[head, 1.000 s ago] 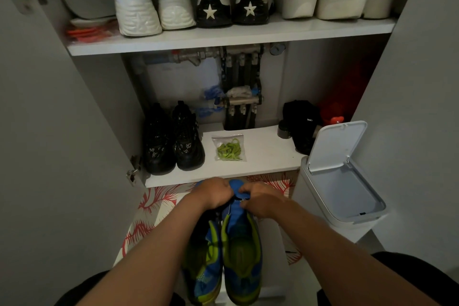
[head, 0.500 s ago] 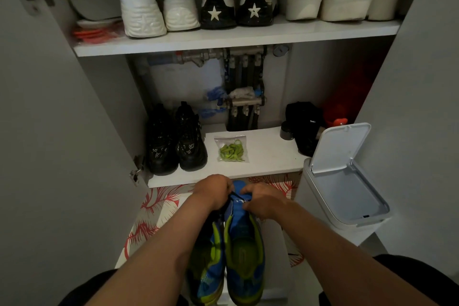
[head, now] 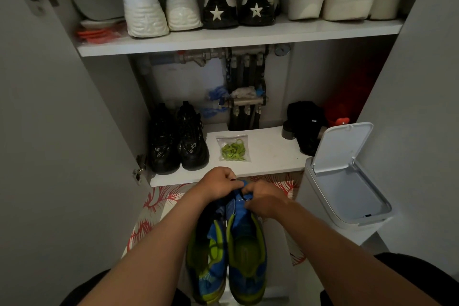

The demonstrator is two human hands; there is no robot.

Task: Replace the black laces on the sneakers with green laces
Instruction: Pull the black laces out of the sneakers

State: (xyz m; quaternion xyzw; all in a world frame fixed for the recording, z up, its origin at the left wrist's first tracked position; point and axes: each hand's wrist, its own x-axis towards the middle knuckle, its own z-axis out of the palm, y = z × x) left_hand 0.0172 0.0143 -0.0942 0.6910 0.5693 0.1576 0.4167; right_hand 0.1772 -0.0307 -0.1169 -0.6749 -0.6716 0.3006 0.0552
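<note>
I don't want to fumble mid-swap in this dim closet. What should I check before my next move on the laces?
1. Grip on sneakers: ok, left hand and right hand both hold their tops.
2. Black laces out: cannot tell, the hands cover the eyelets.
3. Green laces near: ok, on the shelf just beyond the hands.
4. Bag opened: cannot tell.
5. Bin open: ok, lid is up.
</note>
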